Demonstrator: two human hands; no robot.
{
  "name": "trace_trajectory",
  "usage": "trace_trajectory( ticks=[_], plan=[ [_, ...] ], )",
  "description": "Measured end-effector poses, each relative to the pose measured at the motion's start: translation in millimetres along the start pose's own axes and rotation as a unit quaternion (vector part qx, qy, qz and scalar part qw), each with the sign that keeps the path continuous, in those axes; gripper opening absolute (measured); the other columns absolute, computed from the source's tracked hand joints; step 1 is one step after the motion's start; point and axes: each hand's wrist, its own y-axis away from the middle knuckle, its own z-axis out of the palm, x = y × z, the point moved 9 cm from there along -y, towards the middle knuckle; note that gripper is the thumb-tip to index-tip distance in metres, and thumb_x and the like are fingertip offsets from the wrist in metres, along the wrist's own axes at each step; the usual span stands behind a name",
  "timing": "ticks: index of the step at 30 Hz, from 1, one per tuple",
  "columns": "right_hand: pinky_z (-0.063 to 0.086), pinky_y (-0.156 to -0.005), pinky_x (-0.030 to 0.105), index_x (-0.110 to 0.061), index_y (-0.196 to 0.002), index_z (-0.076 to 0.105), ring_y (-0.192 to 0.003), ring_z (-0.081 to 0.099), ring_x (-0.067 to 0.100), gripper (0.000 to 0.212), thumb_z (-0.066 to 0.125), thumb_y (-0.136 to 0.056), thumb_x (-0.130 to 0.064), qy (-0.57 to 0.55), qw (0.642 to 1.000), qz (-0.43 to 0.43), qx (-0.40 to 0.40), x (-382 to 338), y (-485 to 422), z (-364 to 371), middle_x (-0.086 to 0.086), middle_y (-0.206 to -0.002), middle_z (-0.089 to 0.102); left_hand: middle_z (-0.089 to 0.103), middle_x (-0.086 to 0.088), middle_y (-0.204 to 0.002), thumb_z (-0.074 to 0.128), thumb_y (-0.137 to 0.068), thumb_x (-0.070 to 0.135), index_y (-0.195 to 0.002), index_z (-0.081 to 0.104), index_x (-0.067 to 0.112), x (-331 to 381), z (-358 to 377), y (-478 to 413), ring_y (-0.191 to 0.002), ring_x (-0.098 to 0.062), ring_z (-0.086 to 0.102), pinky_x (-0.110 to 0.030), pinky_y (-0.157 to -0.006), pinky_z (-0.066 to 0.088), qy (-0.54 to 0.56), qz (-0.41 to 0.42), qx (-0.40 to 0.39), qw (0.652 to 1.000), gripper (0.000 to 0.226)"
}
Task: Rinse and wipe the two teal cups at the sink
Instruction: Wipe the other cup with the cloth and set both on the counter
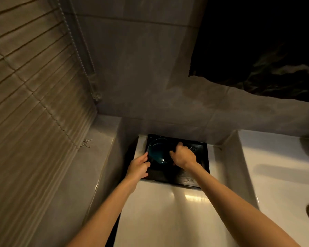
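As I watch the head feed, the right hand curls its fingers round the right side of a teal cup, which is tipped over the black tray on the white counter. The left hand meets the cup's left rim; whether it pinches, I cannot tell.

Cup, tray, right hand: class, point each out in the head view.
Cup [158,153]: head view, inner wall.
Tray [169,177]: head view, bare front part.
Right hand [183,155]: head view, back of hand.
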Motion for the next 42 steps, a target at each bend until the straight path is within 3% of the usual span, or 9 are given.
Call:
trace_trajectory(
  ticks=[7,12,17,23,25,28,33,38,42],
  plan=[
    [0.049,-0.077,0.039,0.000,-0.121,0.040,-0.099,0.063,0.037,0.041,0.044,-0.097,-0.034,-0.024,1.000,0.016,-0.007,6,-15,6,0.021,-0.112,0.063,0.035,-0.004,-0.151,0.046,-0.095,0.001,-0.146,0.032,0.021,4,5,-12,-0.132,-0.022,0.042,-0.038,-0.098,0.042,0.002,-0.008,-0.007,1.000,0.056],
    [0.040,-0.070,0.035,-0.002,-0.125,0.041,-0.104,0.059,0.038,0.045,0.039,-0.100,-0.039,-0.041,0.998,0.028,0.026,8,-16,0,0.021,-0.115,0.060,0.033,-0.002,-0.151,0.046,-0.096,0.002,-0.147,0.029,0.021,10,9,-11,-0.132,-0.022,0.042,-0.039,-0.100,0.042,-0.012,-0.006,-0.023,1.000,0.057],
    [0.049,-0.083,0.041,-0.014,-0.133,0.039,-0.105,0.060,0.034,0.054,0.037,-0.096,-0.053,-0.131,0.991,0.031,0.000,18,5,-1,0.014,-0.111,0.066,0.034,0.002,-0.151,0.049,-0.096,0.007,-0.148,0.027,0.020,20,3,4,-0.135,-0.020,0.037,-0.039,-0.103,0.038,-0.028,-0.006,-0.031,0.999,0.058],
    [0.051,-0.083,0.033,-0.020,-0.123,0.054,-0.088,0.065,0.012,0.030,0.049,-0.097,-0.034,-0.197,0.980,-0.033,0.019,42,107,-21,-0.008,-0.091,0.071,0.049,0.003,-0.140,0.053,-0.095,0.017,-0.143,0.036,0.027,20,5,62,-0.118,-0.009,0.049,-0.028,-0.098,0.041,-0.103,0.062,-0.063,0.991,0.052],
    [0.052,-0.080,0.032,-0.022,-0.120,0.056,-0.084,0.064,0.011,0.026,0.049,-0.097,-0.031,-0.209,0.977,-0.035,0.021,57,151,-19,-0.008,-0.090,0.071,0.051,0.006,-0.136,0.054,-0.095,0.020,-0.142,0.038,0.029,7,8,87,-0.117,-0.007,0.050,-0.030,-0.101,0.042,-0.114,0.067,-0.069,0.989,0.051],
    [0.046,-0.068,0.019,-0.027,-0.119,0.056,-0.078,0.063,0.007,0.023,0.050,-0.097,-0.029,-0.200,0.979,-0.028,0.017,82,210,-9,-0.005,-0.093,0.071,0.052,0.004,-0.134,0.054,-0.095,0.020,-0.140,0.041,0.028,-23,16,126,-0.120,-0.011,0.050,-0.033,-0.104,0.041,-0.122,0.055,-0.083,0.987,0.048],
    [0.042,-0.063,0.004,-0.028,-0.119,0.058,-0.079,0.060,-0.002,0.023,0.051,-0.097,-0.028,-0.210,0.977,-0.007,0.023,120,294,16,-0.008,-0.100,0.065,0.054,0.001,-0.129,0.055,-0.094,0.016,-0.136,0.046,0.025,-80,45,183,-0.113,-0.011,0.052,-0.025,-0.091,0.042,-0.133,0.036,-0.113,0.984,0.044],
    [0.040,-0.074,0.015,-0.021,-0.120,0.058,-0.083,0.058,0.006,0.025,0.052,-0.096,-0.022,-0.197,0.978,0.030,0.068,157,347,50,-0.002,-0.110,0.056,0.057,0.002,-0.126,0.063,-0.087,0.027,-0.126,0.051,0.036,-149,77,226,-0.103,-0.008,0.058,-0.025,-0.087,0.046,-0.180,0.006,-0.137,0.974,0.042],
    [0.042,-0.073,0.027,-0.023,-0.124,0.049,-0.096,0.059,0.021,0.030,0.051,-0.096,-0.032,-0.150,0.983,0.092,0.058,182,371,81,0.002,-0.113,0.053,0.051,0.007,-0.123,0.068,-0.079,0.039,-0.132,0.048,0.036,-192,98,251,-0.118,-0.009,0.052,-0.024,-0.097,0.043,-0.238,-0.019,-0.142,0.961,0.057]
  ],
)
